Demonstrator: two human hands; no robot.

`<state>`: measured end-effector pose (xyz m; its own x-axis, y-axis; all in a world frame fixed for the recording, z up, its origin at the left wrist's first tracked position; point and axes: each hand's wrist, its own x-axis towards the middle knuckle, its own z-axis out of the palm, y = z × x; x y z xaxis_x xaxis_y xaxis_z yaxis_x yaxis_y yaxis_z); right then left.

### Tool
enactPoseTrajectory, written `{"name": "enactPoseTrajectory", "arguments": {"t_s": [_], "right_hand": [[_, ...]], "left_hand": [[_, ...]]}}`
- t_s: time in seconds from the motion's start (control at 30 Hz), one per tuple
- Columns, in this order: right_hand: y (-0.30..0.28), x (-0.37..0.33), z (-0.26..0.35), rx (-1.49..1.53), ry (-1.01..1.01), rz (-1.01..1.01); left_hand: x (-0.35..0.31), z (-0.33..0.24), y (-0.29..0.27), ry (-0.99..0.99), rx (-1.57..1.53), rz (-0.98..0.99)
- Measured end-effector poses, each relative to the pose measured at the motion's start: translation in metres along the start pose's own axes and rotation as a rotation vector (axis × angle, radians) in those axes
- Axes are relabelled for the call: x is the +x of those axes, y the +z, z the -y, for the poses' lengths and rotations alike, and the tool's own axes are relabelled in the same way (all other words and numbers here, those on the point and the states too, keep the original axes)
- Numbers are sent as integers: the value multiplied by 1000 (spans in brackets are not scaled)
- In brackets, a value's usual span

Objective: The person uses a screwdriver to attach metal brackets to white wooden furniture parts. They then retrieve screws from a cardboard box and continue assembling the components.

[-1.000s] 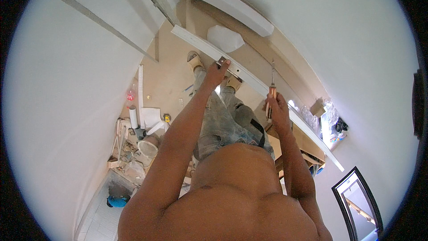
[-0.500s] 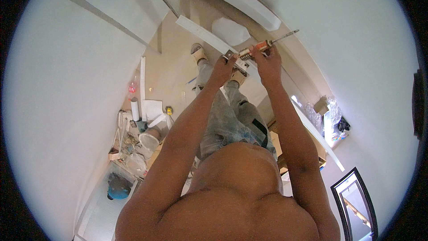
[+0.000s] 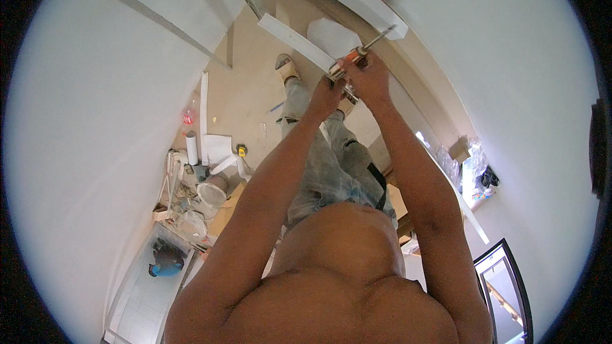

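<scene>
Upper centre: right hand (image 3: 371,81) grasping orange-handled screwdriver (image 3: 377,38), probably light and stiff, best held by its handle (image 3: 354,57); left hand (image 3: 326,97) by white strip (image 3: 296,39), grip hidden, cannot tell

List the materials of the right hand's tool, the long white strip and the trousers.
Tool: slim grey shaft, probably metal; orange handle, perhaps plastic.
Strip: smooth, even white; plastic, coated metal or painted wood, unclear.
Trousers: likely denim, matte, worn, with faded blue-grey patches and soft creases.
</scene>
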<state>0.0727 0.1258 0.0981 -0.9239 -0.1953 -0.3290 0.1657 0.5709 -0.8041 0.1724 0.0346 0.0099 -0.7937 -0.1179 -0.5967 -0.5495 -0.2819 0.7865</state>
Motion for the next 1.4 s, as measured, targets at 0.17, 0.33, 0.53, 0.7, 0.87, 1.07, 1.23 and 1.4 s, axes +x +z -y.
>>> {"name": "enactPoseTrajectory", "arguments": {"t_s": [0.17, 0.33, 0.53, 0.7, 0.87, 1.07, 1.23, 1.4], "right_hand": [[3, -4, 0, -24, 13, -45], [7, -3, -4, -68, -16, -17], [-17, -1, 4, 211, 56, -72], [-55, -12, 2, 215, 125, -115], [-92, -41, -29, 261, 163, -213], [-119, -80, -66, 210, 275, -232], [-119, -100, -78, 134, 322, -232], [-122, -122, -75, 191, 311, -168]], "left_hand": [[5, 9, 3, 40, -7, 14], [-1, 3, -1, 56, 46, 31], [1, 6, -1, -40, 48, -46], [0, 9, -1, -77, 54, -144], [-4, 6, -4, -135, 100, -178], [-5, -7, -7, -99, 215, -179], [-7, -12, -11, -177, 170, -151], [-28, 3, -40, -113, 149, -31]]}}
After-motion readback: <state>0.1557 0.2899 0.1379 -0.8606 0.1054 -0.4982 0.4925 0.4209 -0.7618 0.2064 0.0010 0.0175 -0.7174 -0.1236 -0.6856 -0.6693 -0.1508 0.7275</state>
